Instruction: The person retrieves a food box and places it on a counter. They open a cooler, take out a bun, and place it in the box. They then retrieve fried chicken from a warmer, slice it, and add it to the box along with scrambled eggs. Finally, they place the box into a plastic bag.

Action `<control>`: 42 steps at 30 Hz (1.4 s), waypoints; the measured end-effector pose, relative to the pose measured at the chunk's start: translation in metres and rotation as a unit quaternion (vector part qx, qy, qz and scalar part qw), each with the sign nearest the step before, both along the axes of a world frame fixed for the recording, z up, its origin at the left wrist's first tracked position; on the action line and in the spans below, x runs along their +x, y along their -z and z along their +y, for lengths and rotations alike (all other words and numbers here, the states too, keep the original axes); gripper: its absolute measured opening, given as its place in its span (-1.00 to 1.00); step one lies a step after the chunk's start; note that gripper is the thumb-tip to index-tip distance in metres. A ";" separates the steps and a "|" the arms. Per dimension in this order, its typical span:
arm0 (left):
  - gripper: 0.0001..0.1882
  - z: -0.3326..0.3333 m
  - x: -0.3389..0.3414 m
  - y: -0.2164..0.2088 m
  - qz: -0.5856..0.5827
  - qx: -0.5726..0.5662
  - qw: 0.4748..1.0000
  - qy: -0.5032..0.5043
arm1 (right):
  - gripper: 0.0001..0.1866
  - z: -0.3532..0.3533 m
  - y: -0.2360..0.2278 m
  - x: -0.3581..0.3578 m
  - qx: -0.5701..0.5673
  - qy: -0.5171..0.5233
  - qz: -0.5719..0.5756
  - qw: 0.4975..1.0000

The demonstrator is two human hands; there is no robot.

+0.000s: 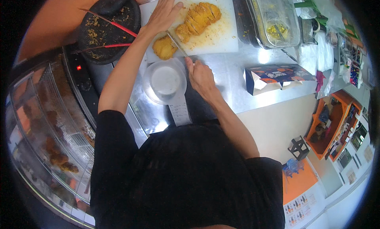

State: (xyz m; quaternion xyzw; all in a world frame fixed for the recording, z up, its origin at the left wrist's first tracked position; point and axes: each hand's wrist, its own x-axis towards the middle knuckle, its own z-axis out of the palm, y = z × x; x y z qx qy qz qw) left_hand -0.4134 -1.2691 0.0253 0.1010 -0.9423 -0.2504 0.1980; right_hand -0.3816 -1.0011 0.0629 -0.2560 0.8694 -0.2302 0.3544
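Observation:
My right hand (pixel 202 76) grips a knife (pixel 178 44), its blade pointing up and left across the front of a white cutting board (pixel 221 43). Breaded fried cutlet in strips (pixel 200 17) lies in a slanting row on the board, with crumbs around it. Left of the blade sits another breaded piece (pixel 164 48) at the board's front edge. My left hand (pixel 164 11) is over the board's left part with its fingers stretched out, beside the cutlet and holding nothing. Just in front of the board stands a round translucent plastic bowl (pixel 164 80).
A dark stone mortar (pixel 109 51) with crumbs and red-handled tongs (pixel 122 28) stands at left, above a glass display case (pixel 51 130) with fried food. At right are an open dark carton (pixel 281 74) and a clear tub (pixel 277 21). A paper slip (pixel 180 112) lies near me.

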 end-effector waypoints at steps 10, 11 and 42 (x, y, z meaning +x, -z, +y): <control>-0.53 0.002 -0.025 -0.002 0.002 0.009 1.000 0.028 | -0.28 0.003 -0.017 -0.020 0.007 0.002 0.018 1.000; -0.53 0.003 -0.028 0.000 0.000 0.010 1.000 0.027 | -0.28 0.001 -0.013 -0.021 0.032 0.008 0.014 0.999; -0.55 0.002 0.035 0.021 -0.009 0.012 1.000 -0.001 | -0.23 0.015 -0.031 -0.020 0.036 -0.039 -0.189 0.981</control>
